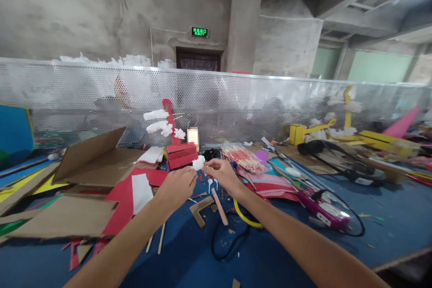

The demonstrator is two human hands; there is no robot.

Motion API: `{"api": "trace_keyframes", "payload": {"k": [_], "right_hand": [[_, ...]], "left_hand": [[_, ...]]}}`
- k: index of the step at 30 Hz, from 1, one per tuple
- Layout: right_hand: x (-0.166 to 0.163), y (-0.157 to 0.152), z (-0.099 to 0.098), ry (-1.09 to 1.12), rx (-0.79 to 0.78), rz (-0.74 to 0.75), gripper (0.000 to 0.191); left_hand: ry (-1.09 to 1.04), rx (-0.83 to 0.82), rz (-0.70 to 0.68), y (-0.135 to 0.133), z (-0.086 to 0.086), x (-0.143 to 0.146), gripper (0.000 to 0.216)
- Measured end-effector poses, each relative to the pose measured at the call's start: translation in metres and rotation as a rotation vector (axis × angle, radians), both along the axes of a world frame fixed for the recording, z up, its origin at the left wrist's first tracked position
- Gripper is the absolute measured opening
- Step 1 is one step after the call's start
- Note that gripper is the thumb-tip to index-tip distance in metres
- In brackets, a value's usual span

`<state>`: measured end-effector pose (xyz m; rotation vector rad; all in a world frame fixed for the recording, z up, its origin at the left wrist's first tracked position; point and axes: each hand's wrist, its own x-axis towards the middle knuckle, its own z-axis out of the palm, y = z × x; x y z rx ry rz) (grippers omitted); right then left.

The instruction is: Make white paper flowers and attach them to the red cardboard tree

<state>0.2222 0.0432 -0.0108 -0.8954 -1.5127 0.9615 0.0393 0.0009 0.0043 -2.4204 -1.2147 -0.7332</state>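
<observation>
White tuft (198,163): pinched by left hand (177,184) and right hand (224,177) fingertips, seemingly unmounted.
Red post (171,121): white shapes (156,115) already carried above red box (180,160).

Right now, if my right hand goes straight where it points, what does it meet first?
The right hand would probably meet the small white piece just ahead; exact depth is unclear.

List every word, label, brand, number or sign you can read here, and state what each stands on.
"安全出口 EXIT": green lit letters on the exit sign, above the dark doorway.
Unreadable, too small: the pale label on the purple device.
Unreadable, too small: the white tag on the black strapped device.
</observation>
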Motion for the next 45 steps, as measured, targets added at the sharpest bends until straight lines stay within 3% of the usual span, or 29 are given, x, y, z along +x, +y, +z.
{"api": "trace_keyframes", "payload": {"k": [3, 10, 16, 20, 25, 35, 41, 45], "right_hand": [[0.003, 0.004, -0.003, -0.098, 0.049, -0.008, 0.029], [0.001, -0.002, -0.003, -0.163, -0.029, 0.086, 0.019], [0.000, -0.004, -0.004, -0.369, 0.078, 0.179, 0.011], [-0.003, -0.011, 0.001, -0.394, 0.080, 0.273, 0.016], [-0.005, -0.019, 0.006, -0.405, 0.084, 0.355, 0.028], [-0.007, -0.033, 0.018, -0.112, -0.054, 0.561, 0.040], [-0.009, -0.025, 0.015, 0.266, 0.026, 0.487, 0.042], [-0.006, -0.021, 0.013, 0.329, -0.120, 0.512, 0.033]], "left_hand": [[0.164, 0.063, -0.006, -0.006, 0.003, 0.001, 0.017], [0.435, 0.144, -0.141, -0.017, 0.010, 0.005, 0.023], [0.452, 0.311, -0.224, -0.015, 0.021, -0.006, 0.011], [0.409, 0.345, -0.258, -0.009, 0.026, -0.019, 0.010], [0.224, 0.127, -0.338, 0.008, 0.020, -0.029, 0.013], [-0.512, -0.566, -0.427, 0.026, 0.005, -0.034, 0.020], [-0.711, -0.669, -0.556, 0.022, 0.003, -0.022, 0.016], [-0.680, -0.665, -0.525, 0.017, 0.012, -0.022, 0.017]]}}
